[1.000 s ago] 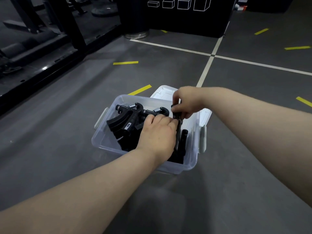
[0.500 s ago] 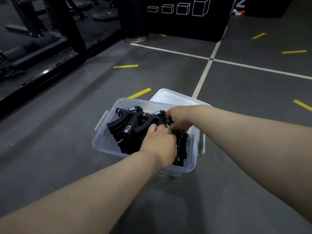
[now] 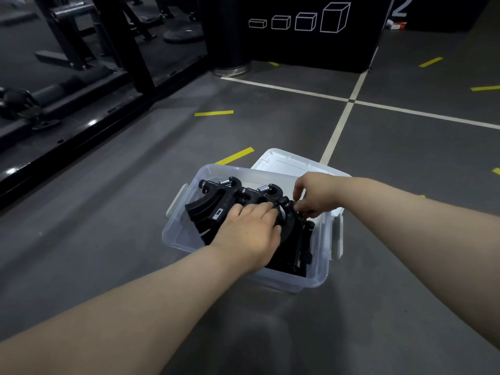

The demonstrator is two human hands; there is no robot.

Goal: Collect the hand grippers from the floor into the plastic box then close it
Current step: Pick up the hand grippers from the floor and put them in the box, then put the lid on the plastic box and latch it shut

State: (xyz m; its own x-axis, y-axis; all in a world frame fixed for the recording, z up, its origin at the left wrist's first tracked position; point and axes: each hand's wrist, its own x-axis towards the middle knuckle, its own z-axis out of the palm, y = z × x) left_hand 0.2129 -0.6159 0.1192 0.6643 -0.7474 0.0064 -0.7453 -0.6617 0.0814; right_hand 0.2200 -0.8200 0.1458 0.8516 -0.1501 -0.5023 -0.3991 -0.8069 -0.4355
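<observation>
A clear plastic box (image 3: pixel 174 228) stands on the grey floor, open. Its white lid (image 3: pixel 286 165) lies just behind it. Several black hand grippers (image 3: pixel 211 207) with steel springs are packed inside. My left hand (image 3: pixel 249 234) lies palm down on the pile, fingertips curled over a curved handle. My right hand (image 3: pixel 313 194) reaches in from the right and pinches the top of the gripper (image 3: pixel 292 234) at the box's right side. No loose gripper shows on the floor.
A black steel gym rack (image 3: pixel 81 123) runs along the left. A black box with white cube drawings (image 3: pixel 297 36) and a metal-footed post (image 3: pixel 230 69) stand at the back. White lines and yellow tape marks (image 3: pixel 213 113) cross the floor.
My right hand has lowered the gripper it held upright down into the right side of the box. My left hand has stayed on the pile, shifting slightly right.
</observation>
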